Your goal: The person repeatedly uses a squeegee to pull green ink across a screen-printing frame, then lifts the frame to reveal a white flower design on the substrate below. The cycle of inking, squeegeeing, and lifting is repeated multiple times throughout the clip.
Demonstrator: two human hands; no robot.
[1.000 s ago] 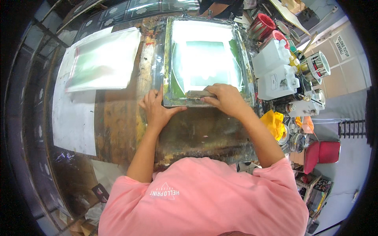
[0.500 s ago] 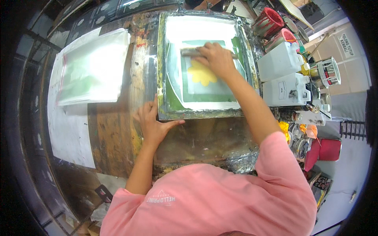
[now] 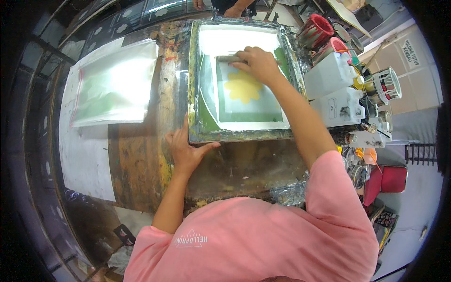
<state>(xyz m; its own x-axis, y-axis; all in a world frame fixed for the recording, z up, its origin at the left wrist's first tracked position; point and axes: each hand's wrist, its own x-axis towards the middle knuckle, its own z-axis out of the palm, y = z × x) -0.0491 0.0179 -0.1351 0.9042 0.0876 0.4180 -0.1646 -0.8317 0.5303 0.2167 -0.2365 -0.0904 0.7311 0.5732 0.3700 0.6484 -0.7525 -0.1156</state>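
Squeegee (image 3: 226, 58) and right hand (image 3: 257, 65) have travelled, over about one second, from the screen's near edge to its far part; against the half-second frame the shift is slight. Yellow flower (image 3: 243, 88), washed out by glare one second ago, now shows clear on the near side of the bar. My reading: the bar has run past the flower's whole length. Whether the yellow sits in the mesh or beneath it, I cannot tell.

Near to far, as I see it on the head feed:
- Nearest: pink shirt (image 3: 253, 239) at the edge of the paint-stained desk (image 3: 235, 169).
- Left hand (image 3: 184, 149): spread wide, thumb along the near edge of the screen frame (image 3: 244, 136), fingers at its left side. It grasps nothing that I can see; I judge it to be steadying that corner, where it also stood a second ago.
- Screen lies flat on the desk, green stencil (image 3: 209, 113) around the flower.
- Right hand: closed over the squeegee, fingers curled round the bar, just beyond the flower.
- Left of the screen: stack of clear plastic sleeves (image 3: 115, 89) on white paper (image 3: 87, 160).
- Right: white jugs (image 3: 331, 70), then a red-streaked can (image 3: 315, 30).
- Far edge: a co-worker's hand (image 3: 232, 11), near the hinge clamps.
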